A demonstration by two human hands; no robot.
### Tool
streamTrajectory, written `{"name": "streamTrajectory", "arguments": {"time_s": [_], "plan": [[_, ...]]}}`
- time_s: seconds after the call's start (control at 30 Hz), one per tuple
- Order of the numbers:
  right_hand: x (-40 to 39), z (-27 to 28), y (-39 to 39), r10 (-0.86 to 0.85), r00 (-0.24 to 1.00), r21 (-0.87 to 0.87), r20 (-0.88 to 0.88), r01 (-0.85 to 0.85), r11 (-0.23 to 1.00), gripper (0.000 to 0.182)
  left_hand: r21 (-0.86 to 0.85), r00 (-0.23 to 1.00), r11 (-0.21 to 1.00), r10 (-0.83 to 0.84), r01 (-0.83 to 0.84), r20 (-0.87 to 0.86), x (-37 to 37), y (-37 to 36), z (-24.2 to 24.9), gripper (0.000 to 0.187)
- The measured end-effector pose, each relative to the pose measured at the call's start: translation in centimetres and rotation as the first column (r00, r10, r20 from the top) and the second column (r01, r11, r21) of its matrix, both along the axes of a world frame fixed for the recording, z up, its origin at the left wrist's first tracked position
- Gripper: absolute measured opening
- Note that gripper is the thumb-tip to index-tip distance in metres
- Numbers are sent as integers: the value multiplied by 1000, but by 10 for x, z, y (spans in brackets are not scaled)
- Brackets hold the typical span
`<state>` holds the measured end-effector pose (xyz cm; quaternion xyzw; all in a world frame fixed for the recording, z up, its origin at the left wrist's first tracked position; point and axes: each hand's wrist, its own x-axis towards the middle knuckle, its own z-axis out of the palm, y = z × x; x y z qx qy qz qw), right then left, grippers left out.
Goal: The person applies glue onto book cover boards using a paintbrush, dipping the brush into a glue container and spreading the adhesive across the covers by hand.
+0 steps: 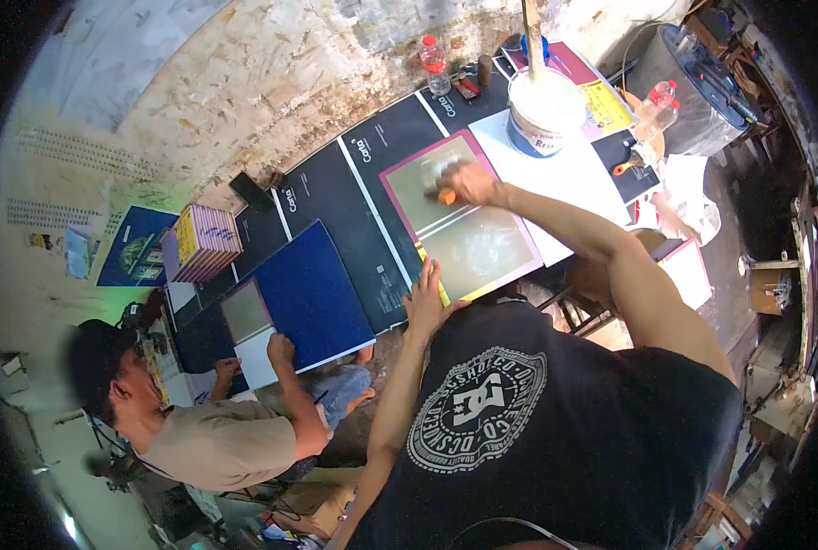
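Observation:
My right hand point(475, 183) is closed around a paintbrush point(446, 196) with an orange handle; its blurred head rests over the upper grey panel. Beneath it lies an opened-out book cover point(491, 247), grey boards framed by a maroon border with a yellow edge. Whitish wet smears show on its lower panel. My left hand point(427, 301) lies with fingers stretched out on the cover's near left corner. Beyond my right forearm, a tub of white paste point(544, 110) stands on white sheets point(555, 197), with a wooden stick point(533, 41) upright in it.
At left, a co-worker point(216, 431) handles a smaller cover point(247, 312) beside a large blue sheet point(312, 293). A book stack point(209, 243), phone point(251, 192) and water bottle point(434, 66) line the wall side. Another brush point(623, 169) lies right of the tub.

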<state>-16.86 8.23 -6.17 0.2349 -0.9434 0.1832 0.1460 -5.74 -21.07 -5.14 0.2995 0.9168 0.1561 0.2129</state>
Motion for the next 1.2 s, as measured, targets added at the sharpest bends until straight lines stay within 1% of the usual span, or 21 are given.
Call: {"name": "streamTrajectory", "arguments": {"time_s": [0.03, 0.07, 0.13, 0.2, 0.27, 0.33, 0.43, 0.47, 0.5, 0.53, 0.6, 0.67, 0.73, 0.77, 0.8, 0.87, 0.9, 1.0, 1.07, 1.13, 1.2], "plan": [[10, -15, -6, -43, 972, 15, 229, 40, 999, 29, -6, 1000, 1000, 10, -10, 7, -1, 2, 0, 107], [28, -18, -13, 39, 956, -164, 292, 10, 986, 22, 11, 999, 1000, 15, -16, 31, -2, 3, -1, 107], [56, 31, -25, 199, 939, -281, 281, -118, 952, 24, 38, 997, 999, 22, -25, 80, -3, 0, -4, 106], [42, 43, -3, 88, 894, -317, 439, 63, 946, 25, 48, 999, 999, 11, -14, 45, -3, -1, -5, 108], [12, 29, 36, 36, 906, -292, 422, 98, 951, 27, 27, 999, 1000, 6, -7, 35, -1, 1, -2, 109], [-9, 35, 59, -207, 877, -109, 433, 279, 954, 20, -23, 999, 1000, 4, -3, 42, -3, 5, 6, 109], [0, 35, 40, -96, 993, -230, -73, 77, 970, 22, -5, 999, 1000, 2, -2, 33, -2, 4, 2, 109], [14, 32, 23, -91, 986, -21, 140, 95, 995, 31, 2, 999, 1000, 7, -7, 42, 0, 4, 0, 107], [36, 26, 1, 31, 998, -87, 57, -26, 996, 33, 11, 999, 1000, 12, -12, 50, -1, 3, -2, 106], [60, 27, -22, 34, 987, -15, 156, -32, 999, 35, 22, 998, 1000, 17, -19, 56, -2, 3, -4, 105], [94, 32, -55, 4, 962, -87, 271, 21, 996, 32, 34, 1000, 999, 2, -3, 27, -2, 0, -8, 105], [106, 46, -59, -29, 968, -374, 250, 124, 919, 28, 40, 999, 999, 8, -10, 33, 0, -2, -8, 105], [107, 52, -35, -268, 848, -320, 458, 438, 840, 30, 46, 998, 999, 23, -26, 64, -1, 2, 0, 106], [107, 30, -10, -346, 651, -275, 676, 658, 701, 40, 35, 996, 999, 23, -26, 85, -1, 2, 2, 108], [111, 20, 9, -418, 584, -380, 696, 794, 475, 46, 128, 999, 992, 0, -6, 50, -1, -2, -7, 108], [124, 16, 48, -610, 544, -374, 576, 839, 394, 43, 312, 999, 949, -27, 35, -31, -3, -10, -32, 110], [129, 27, 61, -728, 441, -180, 524, 893, 412, 41, 282, 1000, 959, 3, 0, -12, -1, -10, -26, 110], [140, 52, 46, -734, 483, -356, 478, 870, 341, 35, 196, 998, 979, 60, -61, 10, 2, -5, -3, 109], [137, 74, -1, -615, 617, -557, 491, 765, 323, 35, 134, 999, 990, 49, -47, -12, 1, -6, -2, 109], [132, 51, -48, -589, 606, -473, 535, 792, 385, 33, 121, 998, 993, 16, -10, -56, -1, -7, -1, 111], [138, 45, -79, -614, 635, -275, 469, 766, 581, 32, 98, 998, 995, -13, 19, -68, -4, -8, 1, 112]]}}
